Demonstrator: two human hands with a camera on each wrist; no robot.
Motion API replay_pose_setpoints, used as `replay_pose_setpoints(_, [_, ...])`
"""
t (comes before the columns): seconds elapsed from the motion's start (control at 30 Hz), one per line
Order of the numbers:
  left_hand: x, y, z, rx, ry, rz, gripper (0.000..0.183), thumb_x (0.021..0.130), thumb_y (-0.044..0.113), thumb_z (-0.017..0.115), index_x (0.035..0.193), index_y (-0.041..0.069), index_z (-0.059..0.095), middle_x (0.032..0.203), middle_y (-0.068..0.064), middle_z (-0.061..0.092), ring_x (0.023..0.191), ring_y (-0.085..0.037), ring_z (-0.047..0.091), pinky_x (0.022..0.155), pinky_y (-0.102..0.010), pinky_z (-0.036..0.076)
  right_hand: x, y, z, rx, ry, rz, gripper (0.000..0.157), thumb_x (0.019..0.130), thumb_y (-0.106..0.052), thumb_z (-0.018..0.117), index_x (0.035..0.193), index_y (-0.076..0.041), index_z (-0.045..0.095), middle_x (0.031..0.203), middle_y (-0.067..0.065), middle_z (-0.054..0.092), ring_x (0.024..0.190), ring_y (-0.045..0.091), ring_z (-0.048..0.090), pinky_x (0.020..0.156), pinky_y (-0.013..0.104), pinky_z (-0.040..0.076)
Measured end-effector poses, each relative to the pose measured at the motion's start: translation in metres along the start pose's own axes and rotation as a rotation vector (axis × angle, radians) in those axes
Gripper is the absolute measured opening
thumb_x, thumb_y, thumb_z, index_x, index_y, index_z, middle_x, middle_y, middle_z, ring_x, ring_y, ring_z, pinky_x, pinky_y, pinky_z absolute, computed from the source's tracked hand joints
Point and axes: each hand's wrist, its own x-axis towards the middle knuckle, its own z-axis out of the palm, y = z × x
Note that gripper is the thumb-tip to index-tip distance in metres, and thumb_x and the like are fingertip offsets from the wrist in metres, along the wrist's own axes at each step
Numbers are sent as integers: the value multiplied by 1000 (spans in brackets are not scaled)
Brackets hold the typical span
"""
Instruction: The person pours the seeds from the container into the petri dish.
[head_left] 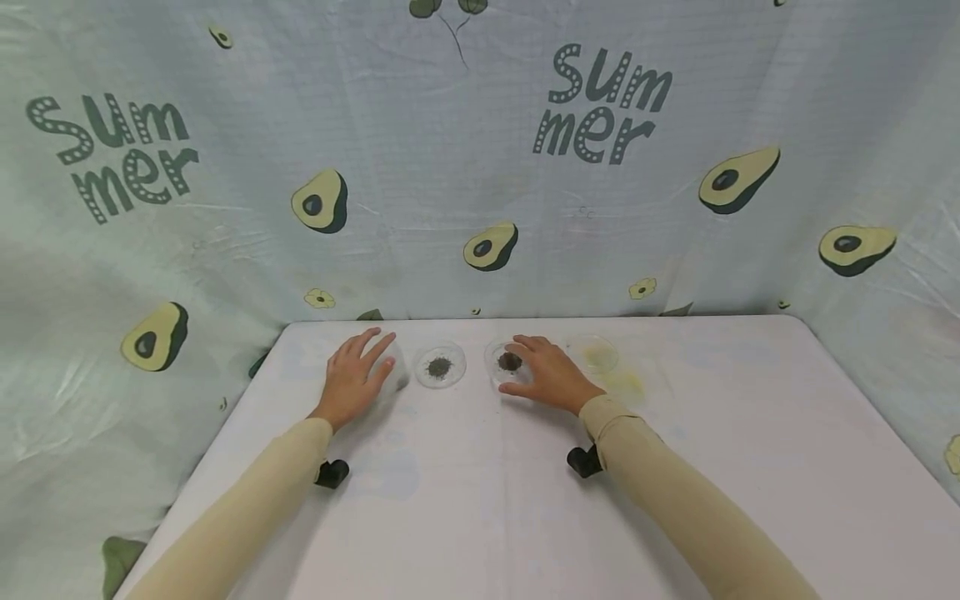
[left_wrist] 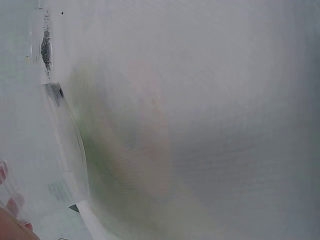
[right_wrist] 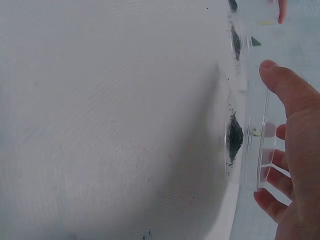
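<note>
My right hand (head_left: pixel 551 375) holds a clear, round petri dish lid (right_wrist: pixel 256 150) by its rim, thumb on one side and fingers on the other. The lid is close over a petri dish bearing a small heap of dark grains (right_wrist: pixel 235 136). My left hand (head_left: pixel 354 382) has its thumb and fingers around another clear lid (left_wrist: pixel 70 137), whose far side shows through the plastic in the left wrist view. Dark material under it is mostly hidden. Between the hands stands a petri dish (head_left: pixel 440 385) with a heap of dark grains at its middle.
A pale cloth covers the table (head_left: pixel 480 500), with faint yellow patches (head_left: pixel 622 383) right of my right hand. A cloth backdrop (head_left: pixel 420 150) printed with avocados rises behind the table's back edge. Black camera mounts (head_left: pixel 332 474) hang under both wrists.
</note>
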Motion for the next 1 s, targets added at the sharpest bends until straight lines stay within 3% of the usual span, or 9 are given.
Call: replay_pose_setpoints(1.0, [1, 6, -2, 17, -3, -7, 48, 101, 33, 45, 146, 16, 43, 153, -14, 33, 138, -40, 29, 108, -65, 22, 21, -1, 5, -86, -31, 24, 73, 83, -53, 69, 140, -11, 51, 150, 14, 44, 138, 33, 41, 112, 51, 35])
